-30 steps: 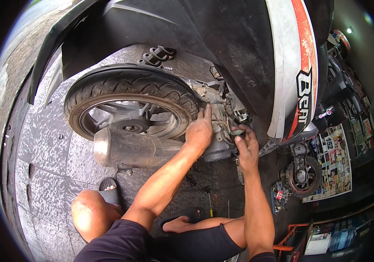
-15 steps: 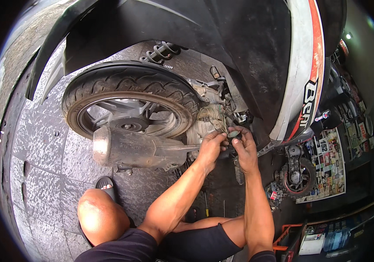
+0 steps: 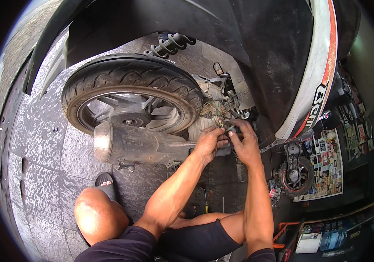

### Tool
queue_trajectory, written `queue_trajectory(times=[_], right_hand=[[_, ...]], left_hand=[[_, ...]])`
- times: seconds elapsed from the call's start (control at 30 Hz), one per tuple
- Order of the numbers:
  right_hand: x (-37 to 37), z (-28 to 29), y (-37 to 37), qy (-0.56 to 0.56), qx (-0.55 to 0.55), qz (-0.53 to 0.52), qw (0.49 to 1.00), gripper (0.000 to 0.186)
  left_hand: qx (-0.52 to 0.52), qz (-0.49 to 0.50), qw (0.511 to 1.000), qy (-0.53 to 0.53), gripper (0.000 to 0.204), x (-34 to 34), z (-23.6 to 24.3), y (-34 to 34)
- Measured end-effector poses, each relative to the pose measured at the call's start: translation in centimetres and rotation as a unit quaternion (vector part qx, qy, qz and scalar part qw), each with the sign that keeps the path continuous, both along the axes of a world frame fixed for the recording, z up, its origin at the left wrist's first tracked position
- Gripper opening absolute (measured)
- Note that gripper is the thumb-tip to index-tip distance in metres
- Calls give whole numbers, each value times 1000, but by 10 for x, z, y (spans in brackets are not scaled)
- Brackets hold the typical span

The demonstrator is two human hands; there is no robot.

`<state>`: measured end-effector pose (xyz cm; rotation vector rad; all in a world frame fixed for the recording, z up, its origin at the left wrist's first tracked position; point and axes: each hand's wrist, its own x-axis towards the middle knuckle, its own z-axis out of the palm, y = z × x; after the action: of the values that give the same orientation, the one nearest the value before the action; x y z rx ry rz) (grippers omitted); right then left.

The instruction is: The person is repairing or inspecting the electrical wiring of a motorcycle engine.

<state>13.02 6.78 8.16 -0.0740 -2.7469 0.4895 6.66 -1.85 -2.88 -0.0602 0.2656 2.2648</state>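
At the middle of the head view, my left hand (image 3: 209, 143) is closed in a pinch at the lower end of a bundle of thin wires (image 3: 215, 112). My right hand (image 3: 246, 144) is right beside it, its thumb and fingers closed on a small dark piece (image 3: 231, 129) that they mostly hide. Both hands are just below the exposed engine area of a scooter (image 3: 278, 56). To the left of them lies the exhaust muffler (image 3: 141, 146), with the rear wheel (image 3: 130, 118) behind it.
A coil-spring shock absorber (image 3: 169, 46) shows above the wheel. On the floor between my legs lies a screwdriver with a yellow handle (image 3: 207, 208). Another wheel with an engine part (image 3: 298, 172) stands at the right, near an orange-red frame (image 3: 282, 231) and a sticker-covered board (image 3: 328, 161).
The view has shifted slightly. My right hand has turned, so the dark round face of the piece in its fingers, plain before, is now mostly covered. My left hand still pinches at the wires.
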Motion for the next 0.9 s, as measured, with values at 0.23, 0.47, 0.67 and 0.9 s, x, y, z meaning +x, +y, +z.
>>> queue_trajectory(times=[0.23,0.47,0.67,0.9], right_hand=[[-8,-5,-3,21,96,-10,995,25],[-11,-16,13,58,48,-23,997,22],[-25,-42,16,86,-231,-100,964,26],[-24,-32,16,71,-330,-117,934,16]], left_hand=[[-8,25,997,-67,14,0,5,5],[-112,77,989,61,27,3,2,6],[-449,337,704,434,32,-5,-13,11],[-457,208,676,539,30,-12,13,-13]])
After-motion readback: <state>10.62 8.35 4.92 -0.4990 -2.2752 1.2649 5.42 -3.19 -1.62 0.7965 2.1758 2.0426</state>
